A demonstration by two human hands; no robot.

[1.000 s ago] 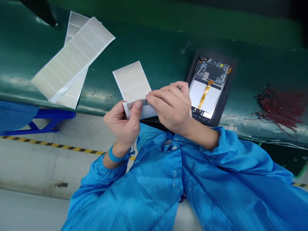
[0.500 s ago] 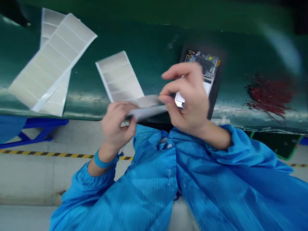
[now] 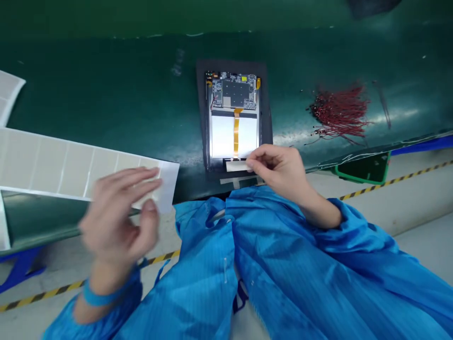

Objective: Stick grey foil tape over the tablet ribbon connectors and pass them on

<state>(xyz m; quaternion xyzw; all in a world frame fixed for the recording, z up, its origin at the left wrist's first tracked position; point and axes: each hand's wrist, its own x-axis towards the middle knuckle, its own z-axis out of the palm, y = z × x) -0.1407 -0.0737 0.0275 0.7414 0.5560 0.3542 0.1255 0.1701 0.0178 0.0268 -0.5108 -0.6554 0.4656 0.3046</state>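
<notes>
My right hand (image 3: 281, 172) pinches one end of a pale rectangular sticker (image 3: 236, 165) between thumb and fingertips. The sticker lies across the lower edge of an opened tablet (image 3: 226, 134), whose circuit board, silvery battery area and orange ribbon cable are exposed. Blurred by motion, my left hand (image 3: 122, 217) is open, fingers stretched over the near end of a sheet of stickers (image 3: 74, 163). The sheet lies at the left of the bench, and its end strip is bare white backing. Whether the left fingers touch it I cannot tell.
The tablet rests on a dark pad (image 3: 267, 101) on the green bench (image 3: 116, 89). To the right lies a pile of thin red wires (image 3: 339, 113). Another sticker sheet (image 3: 9, 94) shows at the left edge. A green-rimmed bin (image 3: 366, 170) stands below the bench's front edge.
My right hand has peeled a sticker off the sheet and carried it to the tablet's lower edge. My left hand has let the sheet down and opened. The view has swung right.
</notes>
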